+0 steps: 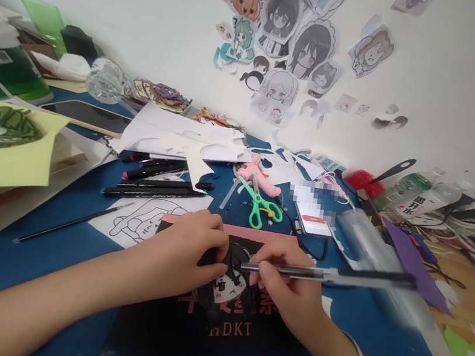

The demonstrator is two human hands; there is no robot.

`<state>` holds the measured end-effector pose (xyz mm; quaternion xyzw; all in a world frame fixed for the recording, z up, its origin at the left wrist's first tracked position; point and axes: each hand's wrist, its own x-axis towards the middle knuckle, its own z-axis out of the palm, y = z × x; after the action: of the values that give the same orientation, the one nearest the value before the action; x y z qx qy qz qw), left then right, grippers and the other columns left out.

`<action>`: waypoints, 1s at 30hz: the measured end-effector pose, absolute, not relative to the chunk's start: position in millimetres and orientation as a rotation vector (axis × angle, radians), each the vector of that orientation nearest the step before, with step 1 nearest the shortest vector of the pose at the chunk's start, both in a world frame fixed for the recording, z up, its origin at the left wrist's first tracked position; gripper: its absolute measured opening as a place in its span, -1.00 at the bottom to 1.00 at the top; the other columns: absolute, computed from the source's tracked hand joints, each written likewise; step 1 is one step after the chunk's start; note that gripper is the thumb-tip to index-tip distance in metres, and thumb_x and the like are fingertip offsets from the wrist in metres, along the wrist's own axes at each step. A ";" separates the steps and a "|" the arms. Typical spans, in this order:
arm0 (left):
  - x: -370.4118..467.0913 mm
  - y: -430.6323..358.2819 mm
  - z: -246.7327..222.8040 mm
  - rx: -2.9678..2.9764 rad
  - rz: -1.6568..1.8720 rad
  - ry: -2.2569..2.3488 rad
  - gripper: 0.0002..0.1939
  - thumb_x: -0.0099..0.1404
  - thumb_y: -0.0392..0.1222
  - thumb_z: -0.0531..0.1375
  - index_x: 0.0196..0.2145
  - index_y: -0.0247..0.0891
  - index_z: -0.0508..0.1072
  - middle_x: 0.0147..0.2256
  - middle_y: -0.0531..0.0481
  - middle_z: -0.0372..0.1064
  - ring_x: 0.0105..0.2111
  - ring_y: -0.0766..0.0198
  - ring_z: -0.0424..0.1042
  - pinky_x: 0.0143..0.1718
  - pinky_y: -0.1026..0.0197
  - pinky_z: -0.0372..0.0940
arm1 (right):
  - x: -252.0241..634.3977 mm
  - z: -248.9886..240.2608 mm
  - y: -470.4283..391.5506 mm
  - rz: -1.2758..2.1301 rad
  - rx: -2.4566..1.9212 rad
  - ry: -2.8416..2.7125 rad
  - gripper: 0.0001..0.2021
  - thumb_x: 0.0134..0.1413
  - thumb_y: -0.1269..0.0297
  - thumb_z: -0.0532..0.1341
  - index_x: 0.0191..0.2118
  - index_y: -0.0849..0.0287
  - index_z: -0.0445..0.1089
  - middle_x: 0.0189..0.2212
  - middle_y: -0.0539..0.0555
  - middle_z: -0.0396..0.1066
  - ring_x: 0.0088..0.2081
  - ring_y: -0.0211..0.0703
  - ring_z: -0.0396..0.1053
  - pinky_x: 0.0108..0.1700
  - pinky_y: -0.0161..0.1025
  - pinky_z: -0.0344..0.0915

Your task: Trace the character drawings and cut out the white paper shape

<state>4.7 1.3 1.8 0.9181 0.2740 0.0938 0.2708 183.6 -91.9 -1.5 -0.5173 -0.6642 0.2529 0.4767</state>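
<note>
My right hand grips a clear-barrelled pen with a black end, its tip on a small drawn paper figure with dark hair and a pale face. My left hand is closed at the figure's upper left edge, thumb and curled fingers holding it. Part of the figure is hidden by my fingers. Beneath lies a flat black sheet or folder with pink lettering and a pink top strip. A line drawing on white paper is partly covered by my left forearm.
Green-handled scissors rest against a pink glue gun. A lit phone lies to the right. Several black markers and a thin black pen are at left. Paper scraps and a plastic bottle sit behind.
</note>
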 end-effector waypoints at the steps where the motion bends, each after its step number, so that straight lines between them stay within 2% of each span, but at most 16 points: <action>1: 5.0 0.6 1.7 2.475 0.257 0.739 -0.86 0.15 -0.14 0.13 -0.50 -0.21 0.32 -0.38 0.02 0.23 -0.34 0.23 0.22 -0.35 0.20 0.12 | 183.2 -1.6 -92.0 0.601 -1.254 -1.649 -0.96 0.03 0.41 0.14 -0.37 0.16 0.32 -0.54 -0.04 0.37 -0.50 -0.30 0.34 -0.44 -0.31 0.31; 4: 5.7 -0.3 2.4 2.464 0.266 0.741 -0.87 0.14 -0.14 0.13 -0.51 -0.21 0.33 -0.38 0.02 0.23 -0.34 0.24 0.22 -0.36 0.20 0.12 | 182.8 -2.6 -89.8 0.538 -1.173 -1.668 -0.95 0.02 0.40 0.17 -0.42 0.15 0.32 -0.55 -0.04 0.37 -0.44 -0.25 0.37 -0.34 -0.24 0.34; 8: 6.2 -0.4 5.1 2.437 0.239 0.747 -0.87 0.12 -0.16 0.14 -0.53 -0.22 0.33 -0.40 0.02 0.22 -0.36 0.25 0.22 -0.38 0.22 0.13 | 180.1 -2.6 -83.5 0.596 -1.183 -1.769 -0.72 0.10 0.38 0.09 -0.63 0.17 0.22 -0.65 -0.05 0.26 -0.49 -0.27 0.33 -0.38 -0.28 0.33; 10: 6.5 -0.4 6.2 2.431 0.237 0.754 -0.87 0.11 -0.17 0.15 -0.54 -0.22 0.33 -0.41 0.02 0.22 -0.37 0.25 0.22 -0.40 0.22 0.12 | 178.6 -2.9 -81.1 0.637 -1.235 -1.846 -0.67 0.11 0.36 0.07 -0.66 0.17 0.18 -0.65 -0.04 0.25 -0.49 -0.28 0.32 -0.41 -0.30 0.31; 20: 8.1 0.0 4.3 2.423 0.271 0.753 -0.88 0.11 -0.21 0.12 -0.55 -0.22 0.33 -0.42 0.03 0.23 -0.36 0.24 0.21 -0.39 0.21 0.10 | 180.0 -7.8 -80.0 0.737 -1.274 -1.908 -0.69 0.10 0.33 0.08 -0.65 0.17 0.17 -0.62 -0.01 0.25 -0.51 -0.28 0.26 -0.45 -0.30 0.23; 30: 8.2 0.0 6.0 2.431 0.274 0.736 -0.87 0.11 -0.22 0.13 -0.57 -0.22 0.33 -0.43 0.04 0.24 -0.36 0.25 0.21 -0.40 0.22 0.09 | 180.6 -11.9 -79.8 0.666 -1.225 -1.916 -0.70 0.09 0.35 0.10 -0.65 0.16 0.17 -0.64 -0.03 0.22 -0.51 -0.28 0.25 -0.44 -0.30 0.25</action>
<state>8.2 0.0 6.0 0.9109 0.2758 0.1028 0.2891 180.6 -79.8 -11.9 -0.4790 -0.7490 0.2605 0.3764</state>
